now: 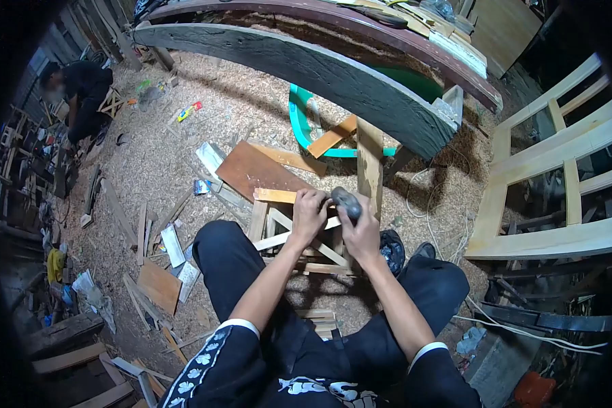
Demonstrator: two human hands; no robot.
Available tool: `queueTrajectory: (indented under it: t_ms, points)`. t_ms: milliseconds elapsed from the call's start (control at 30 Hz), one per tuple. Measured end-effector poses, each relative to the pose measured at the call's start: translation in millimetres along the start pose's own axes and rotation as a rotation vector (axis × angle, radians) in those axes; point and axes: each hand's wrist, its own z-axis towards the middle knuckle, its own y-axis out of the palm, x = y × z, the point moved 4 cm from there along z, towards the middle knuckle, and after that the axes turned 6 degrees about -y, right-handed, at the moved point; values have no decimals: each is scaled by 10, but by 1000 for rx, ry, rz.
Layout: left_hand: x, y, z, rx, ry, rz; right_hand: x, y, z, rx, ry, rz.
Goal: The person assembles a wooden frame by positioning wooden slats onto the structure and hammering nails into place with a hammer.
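My left hand (309, 216) is closed with its fingertips together, at the upper edge of a small wooden frame (279, 239) with crossed slats. A light wooden strip (275, 196) runs along that edge and under this hand. Whatever the fingertips pinch is too small to see. Close on the right, my right hand (362, 234) is wrapped round a dark grey, rounded object (347, 202), whose exact kind I cannot tell. The frame stands between my knees, its right part partly hidden by my hands. Behind it lies a brown board (258, 170).
A long dark plank (292, 64) crosses above the work spot. Wooden window-like frames (557, 238) lean at the right. Wood shavings (163, 146) and offcuts cover the floor. A green plastic rim (298, 122) lies ahead. Another person (85, 95) crouches at far left.
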Motion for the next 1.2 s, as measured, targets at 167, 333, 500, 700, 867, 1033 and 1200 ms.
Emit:
queueTrajectory:
  t_ms: [167,333,500,700,867,1033,1200]
  points:
    - [11,-23,-22,15,-2,-55,1,61,3,48,7,46]
    - [26,30,-43,38,38,-30,141,108,44,-62,163,2]
    - [4,-13,-5,-3,29,-35,34,63,25,14,49,45]
    - [17,-33,-27,47,31,-14,18,111,-28,39,36,96]
    - [49,-2,-18,11,26,-31,128,107,14,0,103,10]
    - [22,-3,-4,30,15,-35,77,69,17,38,51,62]
    - [37,0,-1,30,16,-48,62,79,2,142,33,182]
